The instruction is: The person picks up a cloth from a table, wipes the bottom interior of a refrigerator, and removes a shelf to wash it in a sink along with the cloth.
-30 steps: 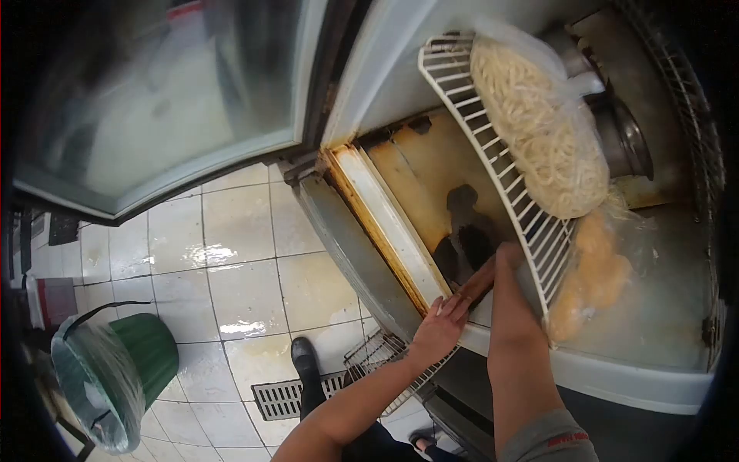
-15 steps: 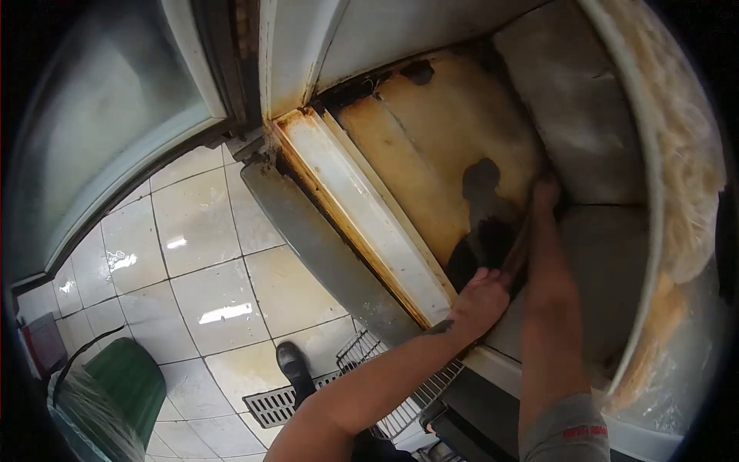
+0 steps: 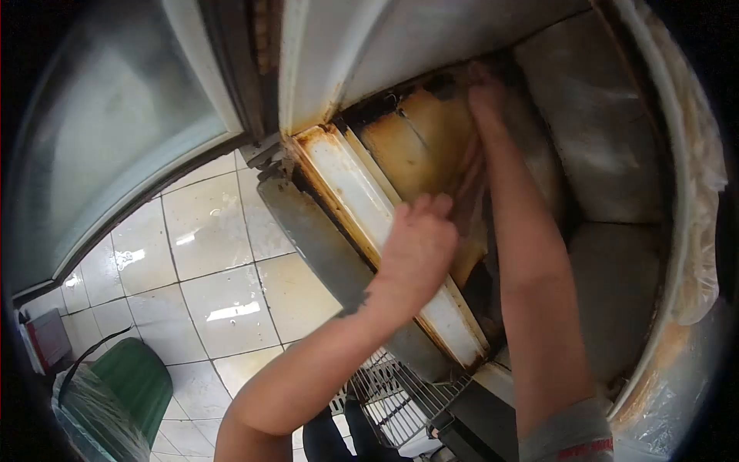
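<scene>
A yellow-brown stained sheet [image 3: 392,146] lies on the floor of an open, rusty-edged cabinet. My left hand [image 3: 423,239] is over the white front sill [image 3: 346,181], its fingers curled at the sheet's near side. Deeper in, by the back wall, my right hand [image 3: 486,92] is closed at the sheet's far side; its fingertips are blurred. Between the two hands a brownish, raised part of the sheet stretches. My right forearm hides some of it. Dark grime shows on the cabinet floor along the back edge and near the front.
Grey metal panels [image 3: 608,154] form the cabinet's inner wall. Plastic film [image 3: 697,254] covers its outer rim at right. A glass door [image 3: 115,138] stands open at left. Wire racks [image 3: 392,400] are below the sill. A green bin [image 3: 127,393] stands on the wet tiled floor [image 3: 223,254].
Both hands have moved left and toward the back of the cabinet. The brownish part between them has moved along, and the sheet's right side appears pulled up. My view has shifted slightly.
</scene>
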A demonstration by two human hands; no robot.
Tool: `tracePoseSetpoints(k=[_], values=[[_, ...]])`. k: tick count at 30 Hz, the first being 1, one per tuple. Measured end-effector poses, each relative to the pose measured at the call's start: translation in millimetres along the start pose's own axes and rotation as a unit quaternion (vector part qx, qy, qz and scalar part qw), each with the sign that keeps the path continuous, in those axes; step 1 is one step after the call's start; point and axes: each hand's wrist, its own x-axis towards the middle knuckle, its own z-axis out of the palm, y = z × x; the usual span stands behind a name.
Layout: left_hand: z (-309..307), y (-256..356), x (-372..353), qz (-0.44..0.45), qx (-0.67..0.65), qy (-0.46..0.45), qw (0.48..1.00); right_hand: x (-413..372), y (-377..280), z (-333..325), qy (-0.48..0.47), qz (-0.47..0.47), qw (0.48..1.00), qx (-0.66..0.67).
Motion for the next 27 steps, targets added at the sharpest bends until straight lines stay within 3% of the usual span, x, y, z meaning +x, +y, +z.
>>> tracePoseSetpoints(k=[4,11,14,17,18,21,24,27], values=[[-39.0,-30.8,-20.6,-0.023,-0.04,0.066,0.997,-25.1,-53.5,-2.7,0.014,0.017,1.0,-0.016],[-88.0,-62.8,-92.9,-0.111,-0.076,0.089,0.987,-93.5,-101.3,23.6,0.027,0.037,0.988,0.147],[-101.2,-60.9,-127.8,-0.145,-0.06,0.084,0.984,-120.4,-137.1,21.6,0.061,0.01,0.991,0.115],[-114.6,-53.3,-158.8,-0.178,-0.058,0.085,0.979,-138.9,-168.9,21.8,0.034,0.022,0.971,0.236],[-114.5,-52.7,-168.8,-0.184,-0.058,0.092,0.977,-148.9,-177.4,14.3,0.004,0.099,0.986,0.136],[-115.5,-47.0,-196.5,-0.206,-0.05,0.108,0.971,-163.5,-184.9,19.8,-0.049,0.126,0.963,0.233],[-107.3,-45.4,-226.3,-0.236,-0.03,0.112,0.965,-183.7,-204.7,9.2,-0.071,0.091,0.951,0.288],[-94.8,-47.3,-251.8,-0.262,-0.022,0.13,0.956,-216.7,-229.4,16.1,-0.05,-0.103,0.958,0.263]])
